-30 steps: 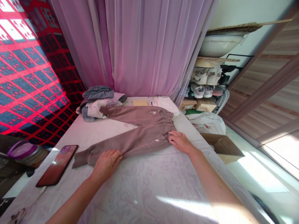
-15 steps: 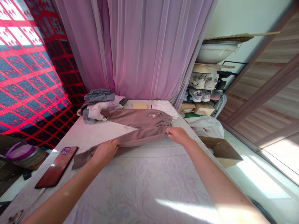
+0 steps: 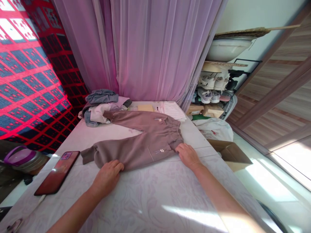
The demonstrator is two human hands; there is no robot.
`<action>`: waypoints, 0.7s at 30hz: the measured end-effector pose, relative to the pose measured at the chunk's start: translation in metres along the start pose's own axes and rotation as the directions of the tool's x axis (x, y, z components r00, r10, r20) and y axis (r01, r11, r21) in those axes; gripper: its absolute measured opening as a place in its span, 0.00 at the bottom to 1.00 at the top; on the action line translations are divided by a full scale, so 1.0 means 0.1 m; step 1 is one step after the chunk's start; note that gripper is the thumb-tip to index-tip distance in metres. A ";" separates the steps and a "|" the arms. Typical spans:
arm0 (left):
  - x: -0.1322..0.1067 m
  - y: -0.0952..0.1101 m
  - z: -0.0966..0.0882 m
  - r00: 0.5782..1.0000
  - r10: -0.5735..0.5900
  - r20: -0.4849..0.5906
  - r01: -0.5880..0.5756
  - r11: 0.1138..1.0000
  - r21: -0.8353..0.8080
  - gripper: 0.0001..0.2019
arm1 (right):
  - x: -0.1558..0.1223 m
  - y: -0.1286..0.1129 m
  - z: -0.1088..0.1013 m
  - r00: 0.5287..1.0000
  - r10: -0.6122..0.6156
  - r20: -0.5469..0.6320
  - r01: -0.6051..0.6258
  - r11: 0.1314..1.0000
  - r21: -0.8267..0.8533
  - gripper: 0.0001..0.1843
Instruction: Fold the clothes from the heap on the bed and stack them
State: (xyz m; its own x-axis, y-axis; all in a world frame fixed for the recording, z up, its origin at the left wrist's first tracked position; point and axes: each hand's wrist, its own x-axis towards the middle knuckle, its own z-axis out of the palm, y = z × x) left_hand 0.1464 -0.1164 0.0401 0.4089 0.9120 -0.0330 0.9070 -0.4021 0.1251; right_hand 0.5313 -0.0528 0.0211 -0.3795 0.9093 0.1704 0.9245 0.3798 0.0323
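Brown elastic-waist trousers (image 3: 136, 144) lie spread on the table, legs to the left and waistband to the right. Small flower decorations show near the pockets. My left hand (image 3: 109, 174) is closed on the near leg's edge, around its lower half. At the near corner of the waistband, my right hand (image 3: 188, 155) pinches the fabric. The fingertips of both hands are partly hidden by the hands themselves.
Crumpled clothes (image 3: 102, 105) are heaped at the back left. Striped folded cloth (image 3: 172, 111) and a yellowish flat item (image 3: 145, 108) lie at the back. A red phone (image 3: 58, 173) with a cable is on the left. A cardboard box (image 3: 228, 153) stands right of the table.
Both hands have come nearer to me with the near edge of the trousers. The near leg, earlier folded and bunched, now lies wider and flatter, with its pocket flower showing.
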 end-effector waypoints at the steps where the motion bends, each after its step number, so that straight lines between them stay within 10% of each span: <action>1: -0.02 0.00 0.01 1.000 0.003 0.010 -0.003 0.999 -0.043 0.15 | -0.03 0.00 -0.01 1.000 0.002 0.021 -0.002 1.000 0.018 0.16; 12: 0.11 0.09 0.01 0.996 0.083 -0.044 -0.088 0.988 -0.129 0.16 | 0.19 -0.21 -0.24 0.993 0.108 0.046 -0.112 0.989 0.094 0.14; 21: 0.39 0.33 0.38 0.959 0.274 -0.075 -0.280 0.955 -0.095 0.25 | 0.21 -0.69 0.14 0.995 0.097 -0.019 -0.089 0.963 0.255 0.08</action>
State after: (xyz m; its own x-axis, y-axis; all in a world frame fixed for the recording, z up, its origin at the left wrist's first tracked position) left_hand 0.1963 -0.0972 0.0052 0.6330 0.7704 0.0765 0.7421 -0.6320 0.2232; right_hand 0.4592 -0.0575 0.0091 -0.2874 0.9386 0.1911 0.9150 0.3280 -0.2350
